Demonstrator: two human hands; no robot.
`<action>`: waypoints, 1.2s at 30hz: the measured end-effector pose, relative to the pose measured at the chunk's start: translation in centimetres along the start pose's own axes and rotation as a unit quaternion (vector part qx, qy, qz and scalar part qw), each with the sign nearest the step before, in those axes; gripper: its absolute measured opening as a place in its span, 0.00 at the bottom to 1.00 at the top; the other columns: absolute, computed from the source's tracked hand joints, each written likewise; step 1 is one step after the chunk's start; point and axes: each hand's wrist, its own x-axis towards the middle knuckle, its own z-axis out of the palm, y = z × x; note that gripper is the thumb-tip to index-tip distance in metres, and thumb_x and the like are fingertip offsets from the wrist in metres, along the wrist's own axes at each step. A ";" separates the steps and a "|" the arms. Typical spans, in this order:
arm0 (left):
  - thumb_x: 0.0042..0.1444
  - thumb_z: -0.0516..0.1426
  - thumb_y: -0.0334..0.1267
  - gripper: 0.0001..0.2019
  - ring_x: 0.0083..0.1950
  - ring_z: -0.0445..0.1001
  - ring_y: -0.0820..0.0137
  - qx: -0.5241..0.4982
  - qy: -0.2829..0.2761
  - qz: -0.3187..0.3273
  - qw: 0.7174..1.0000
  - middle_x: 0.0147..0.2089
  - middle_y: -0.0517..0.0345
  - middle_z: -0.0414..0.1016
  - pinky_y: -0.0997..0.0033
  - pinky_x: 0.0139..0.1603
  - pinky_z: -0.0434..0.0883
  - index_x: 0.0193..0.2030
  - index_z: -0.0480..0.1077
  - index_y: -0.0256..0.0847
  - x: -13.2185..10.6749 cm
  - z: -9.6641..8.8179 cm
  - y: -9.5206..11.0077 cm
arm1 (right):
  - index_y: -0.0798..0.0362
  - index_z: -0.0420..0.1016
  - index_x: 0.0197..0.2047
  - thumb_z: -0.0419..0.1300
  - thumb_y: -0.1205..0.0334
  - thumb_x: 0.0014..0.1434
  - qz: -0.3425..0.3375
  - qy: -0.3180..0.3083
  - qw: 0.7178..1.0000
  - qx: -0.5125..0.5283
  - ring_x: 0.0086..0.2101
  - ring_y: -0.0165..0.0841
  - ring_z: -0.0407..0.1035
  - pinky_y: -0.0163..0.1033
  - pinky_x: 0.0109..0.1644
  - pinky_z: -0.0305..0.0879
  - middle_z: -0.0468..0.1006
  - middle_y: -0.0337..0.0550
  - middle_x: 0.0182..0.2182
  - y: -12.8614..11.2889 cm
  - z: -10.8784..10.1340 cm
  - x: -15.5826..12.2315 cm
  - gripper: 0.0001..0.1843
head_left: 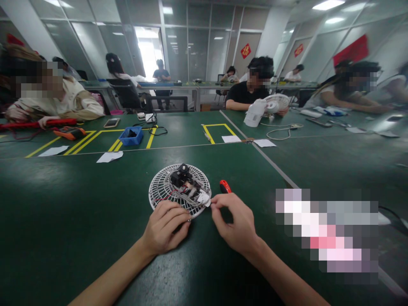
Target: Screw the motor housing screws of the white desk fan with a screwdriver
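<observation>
A round white fan grille (158, 182) lies on the green table in front of me. On it sit a dark motor unit (181, 174) and a bundle of wires. With fingers curled, my left hand (167, 227) grips the grille's near rim; a tiny shiny bit shows at its fingertips, too small to name. At the grille's right edge, thumb and forefinger of my right hand (234, 221) pinch the end of a small white piece (204, 198) joined to the wires. Just behind that hand lies a red and black handle (225, 186), its other end hidden.
Beyond the grille are a blue bin (131, 136), a phone (111, 123), paper slips (109, 157) and an orange meter (69, 133). Across the table a person in black (248, 91) handles another fan (276, 102). A blurred-out patch (331, 233) covers something at right.
</observation>
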 end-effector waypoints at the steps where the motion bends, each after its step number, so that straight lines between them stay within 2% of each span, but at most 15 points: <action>1: 0.56 0.63 0.25 0.12 0.45 0.76 0.65 0.000 0.004 -0.002 1.000 0.42 0.54 0.82 0.61 0.49 0.73 0.47 0.74 0.38 0.0 0.0 0.0 | 0.48 0.69 0.40 0.57 0.70 0.64 0.021 0.010 0.999 -0.031 0.39 0.39 0.76 0.45 0.45 0.73 0.81 0.45 0.37 0.6 -0.5 0.3 0.07; 2: 0.56 0.63 0.25 0.12 0.45 0.76 0.65 -0.001 0.008 -0.004 1.000 0.42 0.54 0.82 0.61 0.49 0.73 0.47 0.74 0.38 0.0 0.0 0.0 | 0.49 0.70 0.43 0.58 0.68 0.64 0.046 0.013 0.996 -0.076 0.40 0.42 0.75 0.47 0.45 0.72 0.80 0.49 0.39 1.2 -0.9 0.5 0.05; 3: 0.56 0.63 0.24 0.12 0.45 0.76 0.65 -0.002 0.013 -0.007 1.000 0.42 0.54 0.82 0.61 0.50 0.73 0.47 0.74 0.38 0.0 0.0 0.0 | 0.51 0.71 0.48 0.59 0.65 0.64 0.079 0.002 0.989 -0.128 0.43 0.45 0.74 0.50 0.47 0.72 0.80 0.53 0.43 1.8 -1.2 0.7 0.09; 5: 0.56 0.63 0.24 0.12 0.45 0.76 0.65 -0.006 0.020 -0.014 1.000 0.41 0.54 0.82 0.61 0.50 0.73 0.46 0.73 0.38 0.0 -0.1 0.0 | 0.56 0.69 0.57 0.61 0.59 0.63 0.147 -0.060 0.963 -0.216 0.48 0.53 0.72 0.56 0.50 0.70 0.78 0.60 0.49 2.8 -1.5 0.9 0.21; 7: 0.56 0.63 0.24 0.11 0.46 0.76 0.64 -0.009 0.022 -0.023 0.999 0.41 0.54 0.81 0.60 0.50 0.73 0.45 0.73 0.37 -0.1 -0.2 -0.1 | 0.59 0.66 0.63 0.60 0.57 0.64 0.204 -0.143 0.932 -0.263 0.50 0.55 0.72 0.58 0.52 0.69 0.77 0.62 0.53 3.2 -1.7 1.0 0.27; 10: 0.56 0.63 0.25 0.11 0.47 0.76 0.64 -0.011 0.023 -0.037 0.999 0.41 0.53 0.81 0.59 0.51 0.73 0.45 0.73 0.37 -0.4 -0.3 -0.3 | 0.59 0.61 0.69 0.59 0.59 0.66 0.259 -0.225 0.897 -0.279 0.51 0.53 0.73 0.55 0.53 0.68 0.77 0.60 0.54 3.1 -2.0 1.4 0.31; 14: 0.57 0.62 0.25 0.11 0.47 0.75 0.63 -0.014 0.030 -0.042 0.999 0.41 0.52 0.80 0.58 0.51 0.72 0.46 0.73 0.37 -0.4 -0.3 -0.4 | 0.55 0.56 0.72 0.57 0.61 0.66 0.325 -0.263 0.866 -0.274 0.47 0.51 0.77 0.50 0.48 0.70 0.80 0.57 0.50 2.9 -2.6 1.7 0.33; 16: 0.57 0.62 0.25 0.11 0.47 0.74 0.63 -0.013 0.032 -0.041 0.999 0.41 0.52 0.80 0.57 0.51 0.71 0.46 0.73 0.37 -0.4 -0.2 -0.4 | 0.53 0.58 0.71 0.58 0.61 0.66 0.337 -0.266 0.865 -0.260 0.44 0.51 0.78 0.50 0.45 0.70 0.82 0.55 0.47 3.1 -2.9 1.8 0.32; 19: 0.57 0.62 0.25 0.11 0.47 0.74 0.63 -0.007 0.034 -0.041 0.999 0.41 0.53 0.79 0.56 0.51 0.71 0.47 0.73 0.38 -0.4 -0.2 -0.5 | 0.51 0.65 0.66 0.61 0.62 0.60 0.350 -0.206 0.893 -0.193 0.37 0.46 0.79 0.50 0.44 0.70 0.83 0.47 0.39 3.3 -3.3 2.0 0.31; 22: 0.58 0.62 0.26 0.11 0.48 0.74 0.62 -0.006 0.034 -0.044 0.998 0.41 0.52 0.79 0.56 0.52 0.71 0.47 0.73 0.38 -0.4 -0.1 -0.5 | 0.50 0.67 0.62 0.66 0.58 0.54 0.388 -0.084 0.918 -0.017 0.29 0.39 0.77 0.46 0.39 0.73 0.81 0.40 0.34 3.0 -3.6 2.2 0.32; 25: 0.59 0.61 0.26 0.10 0.48 0.74 0.63 -0.011 0.035 -0.049 0.998 0.42 0.53 0.79 0.56 0.52 0.70 0.47 0.73 0.38 -0.5 -0.2 -0.4 | 0.49 0.64 0.62 0.72 0.53 0.48 0.400 0.004 0.893 0.205 0.29 0.37 0.78 0.44 0.36 0.76 0.80 0.38 0.34 2.4 -3.8 2.4 0.40; 27: 0.60 0.61 0.26 0.10 0.47 0.74 0.64 -0.011 0.035 -0.054 0.998 0.41 0.53 0.79 0.57 0.53 0.70 0.48 0.73 0.38 -0.4 -0.2 -0.4 | 0.48 0.64 0.61 0.75 0.54 0.45 0.388 0.043 0.870 0.300 0.32 0.38 0.79 0.45 0.37 0.78 0.81 0.40 0.37 2.0 -3.7 2.5 0.43; 31: 0.60 0.62 0.27 0.09 0.46 0.74 0.65 -0.005 0.035 -0.058 0.998 0.40 0.55 0.80 0.59 0.52 0.70 0.47 0.73 0.39 -0.3 -0.2 -0.5 | 0.49 0.70 0.53 0.76 0.56 0.46 0.370 0.128 0.843 0.368 0.37 0.37 0.78 0.42 0.39 0.80 0.81 0.39 0.37 1.0 -3.2 2.4 0.32; 33: 0.60 0.62 0.27 0.09 0.46 0.75 0.65 -0.005 0.038 -0.058 0.998 0.40 0.55 0.80 0.59 0.52 0.70 0.46 0.73 0.40 -0.3 -0.2 -0.5 | 0.49 0.72 0.49 0.76 0.57 0.47 0.364 0.163 0.836 0.378 0.35 0.34 0.77 0.38 0.37 0.79 0.79 0.37 0.36 0.6 -3.0 2.3 0.28; 36: 0.59 0.63 0.27 0.09 0.46 0.75 0.65 -0.006 0.043 -0.058 0.997 0.39 0.55 0.80 0.59 0.51 0.70 0.46 0.73 0.40 -0.2 -0.1 -0.6 | 0.47 0.70 0.46 0.77 0.58 0.46 0.358 0.197 0.827 0.386 0.31 0.29 0.74 0.35 0.32 0.79 0.77 0.34 0.35 0.2 -2.7 2.1 0.27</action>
